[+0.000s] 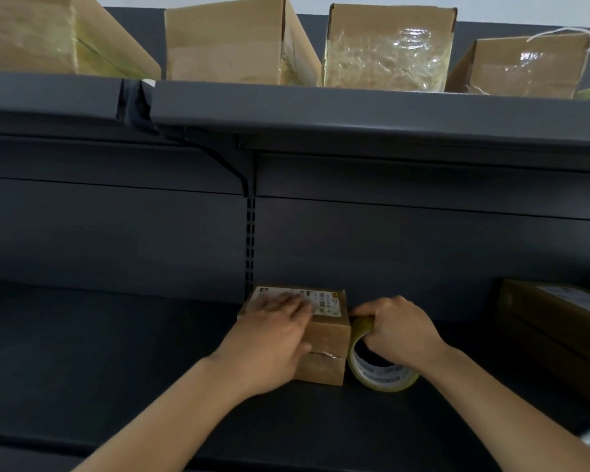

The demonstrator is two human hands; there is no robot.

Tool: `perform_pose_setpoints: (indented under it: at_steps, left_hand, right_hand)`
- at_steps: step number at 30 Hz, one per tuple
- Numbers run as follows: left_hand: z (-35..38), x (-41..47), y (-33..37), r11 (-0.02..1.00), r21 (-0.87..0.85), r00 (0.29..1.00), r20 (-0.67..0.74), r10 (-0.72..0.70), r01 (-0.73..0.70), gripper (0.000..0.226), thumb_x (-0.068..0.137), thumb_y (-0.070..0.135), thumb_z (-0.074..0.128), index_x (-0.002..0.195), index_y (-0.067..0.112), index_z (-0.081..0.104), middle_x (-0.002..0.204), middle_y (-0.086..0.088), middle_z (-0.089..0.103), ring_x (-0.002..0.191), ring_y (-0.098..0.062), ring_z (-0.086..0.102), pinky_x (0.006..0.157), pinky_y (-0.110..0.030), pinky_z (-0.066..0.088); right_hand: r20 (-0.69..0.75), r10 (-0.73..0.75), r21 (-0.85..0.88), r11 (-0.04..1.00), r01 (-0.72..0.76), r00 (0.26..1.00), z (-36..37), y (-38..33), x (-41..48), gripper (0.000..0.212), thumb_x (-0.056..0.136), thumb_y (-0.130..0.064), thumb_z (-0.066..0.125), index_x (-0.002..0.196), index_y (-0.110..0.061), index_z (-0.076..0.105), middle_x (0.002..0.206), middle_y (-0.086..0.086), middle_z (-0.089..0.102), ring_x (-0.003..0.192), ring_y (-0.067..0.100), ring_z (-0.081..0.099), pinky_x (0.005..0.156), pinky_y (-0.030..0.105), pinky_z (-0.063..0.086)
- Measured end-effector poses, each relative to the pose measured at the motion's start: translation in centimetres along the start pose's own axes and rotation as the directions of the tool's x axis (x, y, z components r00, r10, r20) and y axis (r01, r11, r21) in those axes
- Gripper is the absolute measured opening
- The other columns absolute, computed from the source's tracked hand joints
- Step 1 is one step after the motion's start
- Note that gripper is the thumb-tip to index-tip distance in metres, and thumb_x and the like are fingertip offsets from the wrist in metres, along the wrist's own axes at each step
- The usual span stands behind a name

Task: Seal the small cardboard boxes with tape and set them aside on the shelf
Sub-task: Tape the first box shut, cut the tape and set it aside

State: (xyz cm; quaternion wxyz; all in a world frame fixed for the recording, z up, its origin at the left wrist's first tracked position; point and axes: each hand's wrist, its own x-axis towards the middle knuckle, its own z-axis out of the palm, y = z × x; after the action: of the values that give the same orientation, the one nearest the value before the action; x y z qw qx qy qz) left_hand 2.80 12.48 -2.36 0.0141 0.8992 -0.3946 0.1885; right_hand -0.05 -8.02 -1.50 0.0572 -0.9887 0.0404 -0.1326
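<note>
Dark metal shelving framed the work as a person taped a small cardboard box [324,335] on the lower shelf [116,352].

Left hand [273,345] lay flat and open across the box's labelled top and near face, pinning it down, while the right hand [397,330] was closed around a roll of clear tape [382,373] standing on edge, touching the box's right side. A strip already appeared to run along the seam on the near face, so this box looked part-sealed, with the side pass under way and the setting aside not yet done. Four larger taped boxes [389,46] stood on the upper shelf [355,114]; another box [552,332] sat well apart at right.
</note>
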Motion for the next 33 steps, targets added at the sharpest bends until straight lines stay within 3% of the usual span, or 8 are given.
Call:
perform_pose_setpoints:
  at_steps: [4, 7, 12, 19, 23, 27, 31, 33]
  left_hand:
    - [0.5, 1.5, 2.9, 0.98, -0.074, 0.982, -0.053, 0.183, -0.187, 0.055, 0.102, 0.029, 0.035, 0.152, 0.023, 0.013, 0.16, 0.004, 0.007, 0.146, -0.009, 0.001, 0.116, -0.028, -0.006]
    - [0.3, 1.7, 2.5, 0.965, -0.14, 0.975, -0.045, 0.217, -0.222, 0.054, 0.102, 0.026, 0.034, 0.152, 0.027, 0.01, 0.159, 0.009, 0.007, 0.144, -0.002, 0.003, 0.116, -0.022, -0.002]
    - [0.0, 0.8, -0.4, 0.994, -0.085, 0.997, -0.008, 0.071, -0.071, 0.064, 0.095, 0.052, 0.042, 0.15, 0.037, 0.013, 0.158, 0.013, 0.014, 0.144, -0.009, 0.016, 0.115, -0.03, 0.019]
    - [-0.8, 1.5, -0.5, 0.998, 0.057, 0.997, 0.08, 0.018, -0.023, 0.076, 0.085, 0.069, 0.04, 0.149, 0.036, 0.014, 0.154, 0.011, 0.024, 0.14, -0.013, 0.021, 0.11, -0.045, 0.025]
    - [-2.7, 3.7, -1.2, 0.99, -0.106, 0.953, 0.297, -0.061, 0.096, 0.099, 0.067, 0.084, 0.049, 0.148, 0.037, 0.017, 0.15, 0.008, 0.025, 0.138, -0.019, 0.018, 0.112, -0.045, 0.019]
    - [-3.5, 5.9, -1.1, 0.943, -0.296, 0.882, 0.471, 0.004, 0.153, 0.118, 0.065, 0.068, 0.069, 0.15, 0.037, -0.008, 0.16, 0.007, -0.003, 0.146, -0.019, 0.003, 0.118, -0.044, 0.013]
    - [-3.7, 6.2, -1.8, 0.865, -0.473, 0.906, 0.42, 0.054, 0.167, 0.119, 0.06, 0.059, 0.08, 0.149, 0.045, 0.001, 0.157, 0.01, 0.008, 0.142, -0.016, 0.018, 0.115, -0.035, 0.025]
    - [-3.8, 5.9, -2.5, 0.806, -0.568, 0.943, 0.33, 0.038, 0.166, 0.115, 0.054, 0.064, 0.08, 0.145, 0.051, 0.01, 0.152, 0.01, 0.018, 0.136, -0.016, 0.027, 0.111, -0.036, 0.031]
  right_hand:
    - [0.008, -0.012, -0.02, 1.0, 0.012, 1.0, -0.1, -0.4, -0.2, 0.028, 0.084, -0.017, 0.049, 0.102, -0.031, 0.066, 0.101, -0.006, 0.066, 0.089, 0.015, 0.063, 0.074, 0.026, 0.052]
    - [0.009, -0.002, 0.023, 1.0, 0.002, 1.0, -0.1, -0.5, -0.4, 0.019, 0.085, -0.015, 0.049, 0.087, -0.028, 0.062, 0.094, -0.005, 0.065, 0.084, 0.014, 0.063, 0.074, 0.028, 0.054]
    - [0.033, -0.023, 0.047, 0.999, 0.021, 0.999, 0.0, -0.6, -0.2, 0.047, 0.083, -0.016, 0.051, 0.12, -0.042, 0.062, 0.117, -0.011, 0.064, 0.101, 0.014, 0.062, 0.081, 0.028, 0.054]
    - [0.027, -0.047, 0.042, 0.998, 0.046, 0.999, -1.0, -0.6, -0.1, 0.048, 0.083, -0.015, 0.051, 0.12, -0.043, 0.062, 0.119, -0.01, 0.063, 0.1, 0.013, 0.06, 0.08, 0.028, 0.054]
    - [-0.028, -0.112, -0.007, 0.994, 0.112, 0.993, -2.1, -1.1, -0.2, 0.046, 0.082, -0.015, 0.051, 0.115, -0.044, 0.065, 0.111, -0.013, 0.067, 0.094, 0.012, 0.062, 0.079, 0.028, 0.053]
    - [-0.089, -0.176, -0.039, 0.984, 0.173, 0.98, -2.9, -1.8, -0.1, 0.043, 0.078, -0.015, 0.053, 0.11, -0.041, 0.067, 0.101, -0.012, 0.07, 0.089, 0.012, 0.063, 0.077, 0.03, 0.054]
    - [-0.143, -0.217, -0.044, 0.976, 0.212, 0.966, -3.8, -1.4, -0.3, 0.04, 0.08, -0.019, 0.056, 0.111, -0.042, 0.067, 0.103, -0.012, 0.07, 0.091, 0.013, 0.065, 0.079, 0.035, 0.055]
    - [-0.223, -0.159, 0.129, 0.973, 0.191, 0.962, -4.7, -0.6, -0.3, 0.042, 0.08, -0.016, 0.06, 0.115, -0.04, 0.066, 0.112, -0.013, 0.069, 0.097, 0.01, 0.065, 0.085, 0.033, 0.055]
